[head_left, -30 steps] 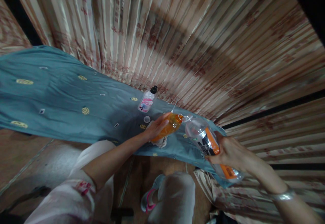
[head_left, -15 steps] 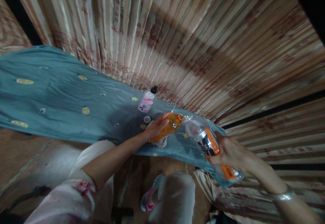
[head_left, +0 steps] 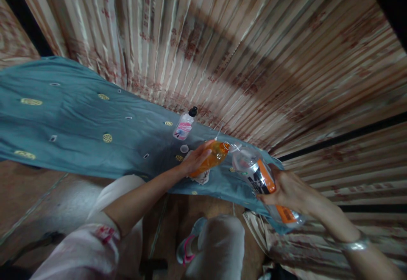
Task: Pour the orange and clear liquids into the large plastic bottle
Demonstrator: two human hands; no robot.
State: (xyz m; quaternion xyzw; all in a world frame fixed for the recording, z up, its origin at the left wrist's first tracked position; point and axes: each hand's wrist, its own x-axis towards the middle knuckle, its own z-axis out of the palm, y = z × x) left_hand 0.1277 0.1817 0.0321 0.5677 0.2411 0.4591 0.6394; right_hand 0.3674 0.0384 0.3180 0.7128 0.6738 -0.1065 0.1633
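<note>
My left hand (head_left: 194, 161) grips a small bottle of orange liquid (head_left: 213, 156), tilted with its open neck pointing right. My right hand (head_left: 286, 190) holds a larger clear refill pouch or bottle with an orange and black label (head_left: 258, 175), its top end close to the orange bottle's neck. Both are held just above a teal cloth (head_left: 79, 119) spread over a table. A small clear cap (head_left: 184, 148) lies on the cloth beside my left hand. A crumpled white cloth (head_left: 201, 177) lies under the orange bottle.
A small pink-labelled bottle with a black cap (head_left: 184, 125) stands on the teal cloth, behind my left hand. A pleated striped curtain (head_left: 241, 47) hangs behind the table. My knees and a pink-trimmed shoe (head_left: 185, 249) show below the table's edge.
</note>
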